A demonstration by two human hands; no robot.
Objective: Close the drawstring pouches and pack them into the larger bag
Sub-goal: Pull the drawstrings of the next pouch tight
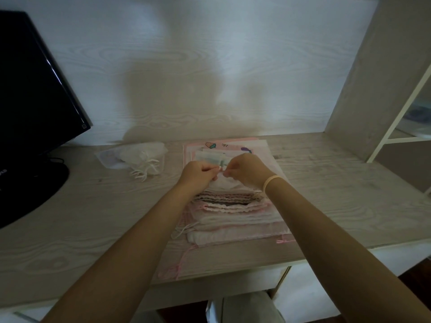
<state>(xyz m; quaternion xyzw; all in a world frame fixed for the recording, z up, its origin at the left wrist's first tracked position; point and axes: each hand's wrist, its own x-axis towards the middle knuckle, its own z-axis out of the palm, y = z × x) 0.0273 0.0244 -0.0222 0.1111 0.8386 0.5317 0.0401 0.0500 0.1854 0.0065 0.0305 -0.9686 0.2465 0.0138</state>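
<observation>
A stack of flat pink and white drawstring pouches (235,220) lies on the desk in front of me, several with gathered open mouths. Over the far part of the stack, my left hand (198,174) and my right hand (245,170) meet, each pinching the drawstring of a small pale pouch (211,158) on top. The string itself is too thin to make out clearly. A larger pink bag with cartoon prints (233,143) lies flat under the far end of the stack. To the left sits a closed white pouch (144,157), its cords bunched toward me.
A black monitor (30,101) on its stand fills the left side of the wood-grain desk (93,217). A white shelf frame (396,117) rises at the right. Loose pink cords (184,257) trail toward the desk's front edge.
</observation>
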